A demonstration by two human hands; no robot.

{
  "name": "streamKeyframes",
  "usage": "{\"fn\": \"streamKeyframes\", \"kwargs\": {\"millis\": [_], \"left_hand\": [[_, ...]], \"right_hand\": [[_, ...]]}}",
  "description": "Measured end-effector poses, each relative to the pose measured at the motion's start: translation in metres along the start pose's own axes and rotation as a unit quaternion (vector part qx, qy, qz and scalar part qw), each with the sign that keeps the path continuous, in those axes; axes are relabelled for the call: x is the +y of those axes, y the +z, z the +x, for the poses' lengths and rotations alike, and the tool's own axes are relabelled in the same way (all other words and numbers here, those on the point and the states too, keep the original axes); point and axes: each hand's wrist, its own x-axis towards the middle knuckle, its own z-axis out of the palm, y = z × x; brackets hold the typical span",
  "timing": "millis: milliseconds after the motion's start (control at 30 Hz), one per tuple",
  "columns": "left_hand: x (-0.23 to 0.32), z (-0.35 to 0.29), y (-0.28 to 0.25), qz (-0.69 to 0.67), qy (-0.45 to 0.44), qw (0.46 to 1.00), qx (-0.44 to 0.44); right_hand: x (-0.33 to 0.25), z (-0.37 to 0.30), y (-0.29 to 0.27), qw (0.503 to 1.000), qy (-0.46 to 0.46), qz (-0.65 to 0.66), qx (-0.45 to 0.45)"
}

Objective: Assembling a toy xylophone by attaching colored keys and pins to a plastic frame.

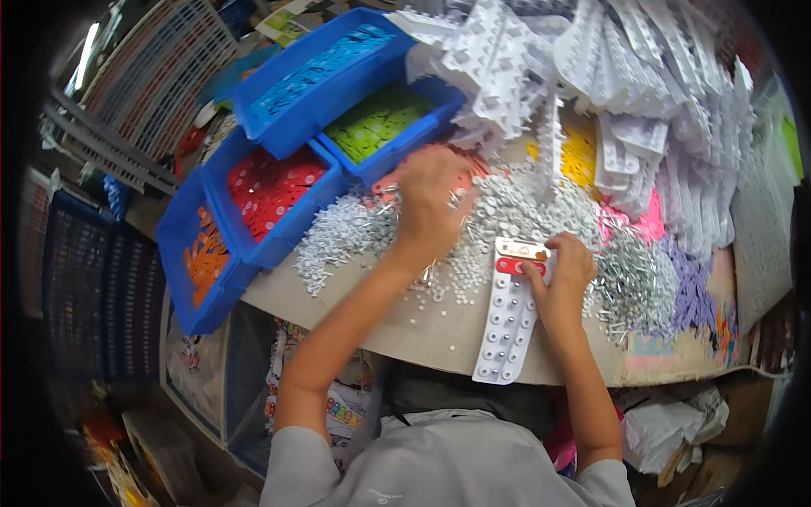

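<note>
My right hand [564,275] grips the upper right edge of a white plastic strip [504,334] that has two rows of round studs or holes. The thumb presses on a flat red piece [509,265] laid across the strip. Above that piece, at the strip's top end, sits a pale printed piece [519,248]. My left hand [431,203] reaches over a heap of coral-coloured flat pieces [466,166], among small loose parts. Motion blurs its fingers, so whether they hold anything does not show. Small white round parts [507,207] lie heaped between the hands.
Blue bins [345,179] on the left carry light blue, green, red and orange pieces. White moulded strips [498,63] are stacked high at the back and right. Metal pins [634,275], purple pieces [691,287], yellow pieces [579,156] and pink pieces [649,218] lie right of centre.
</note>
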Motion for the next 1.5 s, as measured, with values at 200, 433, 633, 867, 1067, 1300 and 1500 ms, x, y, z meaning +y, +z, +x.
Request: {"fn": "streamKeyframes", "kwargs": {"millis": [200, 433, 633, 867, 1067, 1300, 1500], "left_hand": [[-0.139, 0.059, -0.107, 0.019, -0.127, 0.989, 0.071], [-0.152, 0.093, -0.106, 0.244, 0.067, 0.967, -0.031], [-0.258, 0.125, -0.141, 0.161, -0.319, 0.931, -0.079], [-0.317, 0.134, -0.151, 0.252, -0.275, 0.887, -0.272], [-0.318, 0.135, -0.147, 0.123, -0.3, 0.9, -0.291], [-0.286, 0.137, -0.151, 0.048, -0.358, 0.914, -0.184], [-0.264, 0.134, -0.166, -0.152, -0.324, 0.932, 0.059]], "right_hand": [[-0.036, 0.016, -0.003, 0.996, -0.081, 0.021, 0.001], [-0.129, 0.123, 0.045, 0.941, -0.298, 0.162, 0.007], [-0.159, 0.221, 0.168, 0.968, -0.196, 0.044, -0.153], [-0.189, 0.251, 0.192, 0.957, -0.121, -0.07, -0.256], [-0.188, 0.258, 0.202, 0.956, -0.103, -0.052, -0.268], [-0.182, 0.253, 0.22, 0.967, -0.117, -0.075, -0.213], [-0.181, 0.253, 0.223, 0.964, -0.171, -0.104, -0.172]]}}
